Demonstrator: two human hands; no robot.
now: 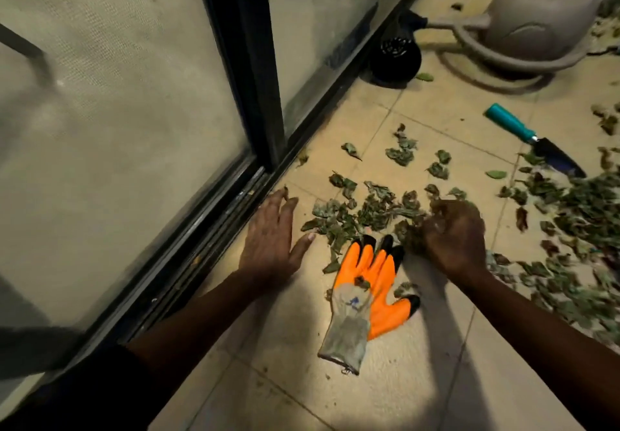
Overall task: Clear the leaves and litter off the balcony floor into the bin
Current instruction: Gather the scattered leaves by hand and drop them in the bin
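Left of the orange work glove (365, 283) runs the dark sliding-door track (201, 246). Between the track and the glove, the left hand (271, 239) lies flat on the tiled floor (419, 363), fingers straight and spread. The glove lies palm up; a small blue mark on its grey cuff is too blurred to read. Dry leaves (362, 212) are scattered just beyond the glove's fingertips and thickly to its right. Just right of those fingertips, the right hand (453, 232) curls its fingers around a clump of leaves. Farther right and beyond lie a teal-handled trowel (533, 138) and a grey watering can (536, 18), its contents hidden.
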